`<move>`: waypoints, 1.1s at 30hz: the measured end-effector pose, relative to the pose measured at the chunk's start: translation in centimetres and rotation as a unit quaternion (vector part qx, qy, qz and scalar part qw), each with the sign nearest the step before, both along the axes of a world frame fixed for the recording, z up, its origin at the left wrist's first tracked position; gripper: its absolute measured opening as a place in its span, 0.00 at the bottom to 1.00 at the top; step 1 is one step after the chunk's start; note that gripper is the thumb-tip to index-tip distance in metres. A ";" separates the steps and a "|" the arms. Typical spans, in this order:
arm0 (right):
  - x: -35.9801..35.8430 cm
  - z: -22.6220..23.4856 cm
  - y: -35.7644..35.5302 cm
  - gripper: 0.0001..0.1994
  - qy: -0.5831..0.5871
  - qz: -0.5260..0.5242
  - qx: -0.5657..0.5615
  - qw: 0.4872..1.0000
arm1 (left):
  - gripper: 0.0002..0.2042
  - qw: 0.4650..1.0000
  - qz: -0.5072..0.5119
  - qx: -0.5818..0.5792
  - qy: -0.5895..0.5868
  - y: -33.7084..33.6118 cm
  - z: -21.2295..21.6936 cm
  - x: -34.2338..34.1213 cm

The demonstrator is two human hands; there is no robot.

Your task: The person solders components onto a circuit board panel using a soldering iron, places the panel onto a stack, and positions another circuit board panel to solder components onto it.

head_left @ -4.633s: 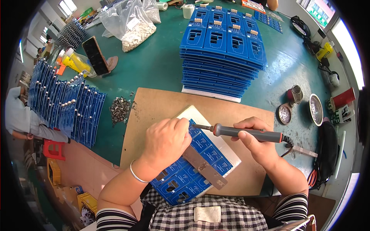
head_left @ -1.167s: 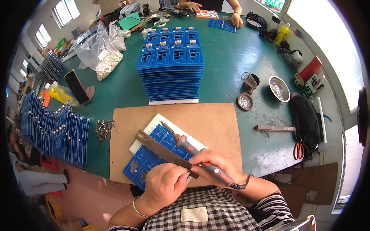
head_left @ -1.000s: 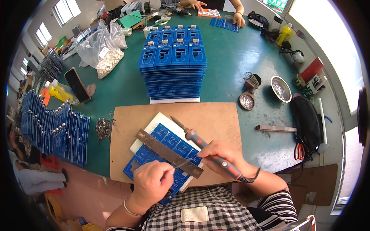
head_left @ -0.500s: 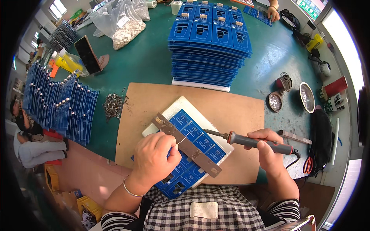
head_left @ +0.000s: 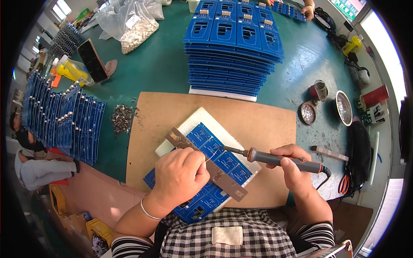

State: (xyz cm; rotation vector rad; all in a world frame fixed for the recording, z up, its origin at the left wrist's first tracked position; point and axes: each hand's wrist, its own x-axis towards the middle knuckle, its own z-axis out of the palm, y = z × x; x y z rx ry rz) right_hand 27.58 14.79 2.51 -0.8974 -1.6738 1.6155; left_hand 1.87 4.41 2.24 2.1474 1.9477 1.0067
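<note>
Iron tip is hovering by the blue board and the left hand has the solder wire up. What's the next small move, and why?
Probably lower the soldering iron tip onto the blue circuit board where the thin wire from the left hand points. The right hand holds the iron level, its tip just beside the wire end above the brown strip, so the two nearly meet already.
</note>
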 end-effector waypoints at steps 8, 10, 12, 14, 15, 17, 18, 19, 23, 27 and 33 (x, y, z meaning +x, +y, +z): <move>-0.4 0.0 -0.1 0.16 -0.008 -0.001 0.004 1.000 | 0.09 0.999 0.012 0.001 0.040 0.3 0.0 0.1; -0.5 0.0 -0.1 0.19 -0.015 -0.010 0.011 1.000 | 0.09 0.999 0.012 0.002 0.043 0.3 -0.1 0.1; -0.5 0.0 -0.1 0.18 -0.017 -0.006 0.013 1.000 | 0.09 0.999 0.012 0.003 0.045 0.3 -0.2 0.1; -0.6 0.0 0.0 0.18 -0.018 -0.007 0.012 1.000 | 0.08 0.999 0.010 -0.015 0.044 0.3 -0.2 0.1; -0.7 0.0 0.0 0.18 -0.020 -0.007 0.012 1.000 | 0.08 0.999 0.010 -0.015 0.044 0.3 -0.1 0.1; -0.8 0.1 0.1 0.18 -0.021 -0.006 0.011 1.000 | 0.08 0.998 0.008 -0.017 0.056 0.5 0.0 0.0; -0.8 0.1 0.2 0.18 -0.023 -0.005 0.010 1.000 | 0.08 0.998 0.008 -0.017 0.056 0.5 -0.1 0.0; -0.8 0.2 0.3 0.18 -0.023 -0.004 0.010 1.000 | 0.08 0.998 0.012 -0.015 0.062 0.6 -0.1 0.0; -0.7 0.3 0.7 0.12 -0.021 0.015 -0.026 0.999 | 0.08 0.997 0.016 -0.011 0.070 0.8 -0.1 0.0; -0.9 0.4 0.9 0.12 -0.022 0.024 -0.025 0.999 | 0.08 0.997 0.019 -0.014 0.079 1.0 -0.2 0.0; -1.3 0.6 1.0 0.13 -0.013 0.025 -0.028 0.999 | 0.08 0.997 0.024 -0.007 0.080 1.3 -0.3 -0.2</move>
